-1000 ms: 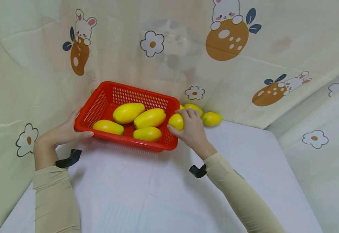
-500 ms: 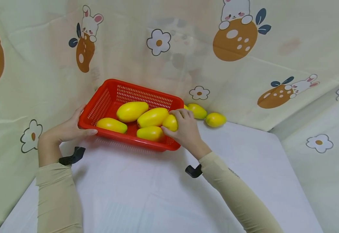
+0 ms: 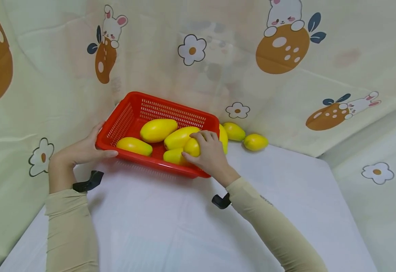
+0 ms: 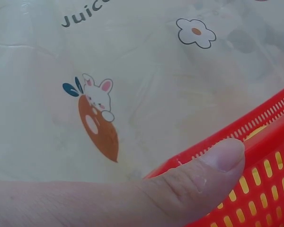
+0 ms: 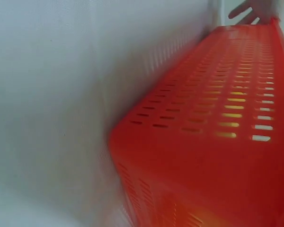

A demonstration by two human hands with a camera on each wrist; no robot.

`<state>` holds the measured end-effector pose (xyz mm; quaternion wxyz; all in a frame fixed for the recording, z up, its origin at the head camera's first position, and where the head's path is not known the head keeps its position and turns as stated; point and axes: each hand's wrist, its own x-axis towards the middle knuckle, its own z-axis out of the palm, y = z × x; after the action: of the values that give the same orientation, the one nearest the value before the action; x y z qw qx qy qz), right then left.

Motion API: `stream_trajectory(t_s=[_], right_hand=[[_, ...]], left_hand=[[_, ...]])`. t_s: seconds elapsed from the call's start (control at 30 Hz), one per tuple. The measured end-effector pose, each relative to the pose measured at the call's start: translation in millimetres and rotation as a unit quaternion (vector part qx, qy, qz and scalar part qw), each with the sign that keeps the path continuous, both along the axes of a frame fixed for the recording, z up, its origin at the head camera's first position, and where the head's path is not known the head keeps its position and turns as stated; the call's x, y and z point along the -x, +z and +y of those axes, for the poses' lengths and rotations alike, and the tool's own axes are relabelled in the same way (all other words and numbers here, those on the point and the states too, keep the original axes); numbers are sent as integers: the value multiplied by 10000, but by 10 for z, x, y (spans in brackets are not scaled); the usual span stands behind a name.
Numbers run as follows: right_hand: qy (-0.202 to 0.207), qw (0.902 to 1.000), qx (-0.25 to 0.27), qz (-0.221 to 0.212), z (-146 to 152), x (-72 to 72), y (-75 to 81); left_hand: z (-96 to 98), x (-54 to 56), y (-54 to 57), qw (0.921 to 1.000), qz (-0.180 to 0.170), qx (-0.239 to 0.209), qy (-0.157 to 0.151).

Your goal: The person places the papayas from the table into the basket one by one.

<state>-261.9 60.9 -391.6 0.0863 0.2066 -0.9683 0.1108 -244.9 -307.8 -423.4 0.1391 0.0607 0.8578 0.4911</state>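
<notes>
My left hand point(image 3: 85, 149) grips the left end of a red plastic basket point(image 3: 151, 163), thumb lying over the rim. In the left wrist view that thumb point(image 4: 199, 182) presses on the basket rim. Inside the basket lie several yellow mangoes, among them one at the back point(image 3: 158, 130) and one at the front left point(image 3: 134, 146). My right hand point(image 3: 211, 155) holds another mango point(image 3: 192, 147) just over the basket's right part, close above the ones there. Its palm side is hidden. Only the outer basket wall point(image 5: 194, 156) shows in the right wrist view, not the held mango.
Outside the basket's right end, a mango point(image 3: 223, 138) is partly hidden behind rim and hand. Two more mangoes, one by the wall point(image 3: 233, 131) and one farther right point(image 3: 256, 142), lie on the white table point(image 3: 157, 219). A printed curtain point(image 3: 150, 45) hangs close behind.
My right hand has carried its mango leftward, from the basket's right rim to above the mangoes inside. The left hand keeps its grip on the basket. The head view has shifted slightly.
</notes>
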Motion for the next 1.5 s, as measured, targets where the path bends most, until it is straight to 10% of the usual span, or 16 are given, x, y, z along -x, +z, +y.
stream_trajectory(t_s=[0.7,1.27,1.5], right_hand=[[25,9986,-219,-483,-192,236,-77],[324,9759,125,-2156,22,559,112],[563,9857,-466,-1517,50,558,138]], left_hand=[[-7,13,24,9999,-102,42,-3],[-23,11,-15,9996,77,-261,-105],[-27,5,-18,9997,50,-221,-106]])
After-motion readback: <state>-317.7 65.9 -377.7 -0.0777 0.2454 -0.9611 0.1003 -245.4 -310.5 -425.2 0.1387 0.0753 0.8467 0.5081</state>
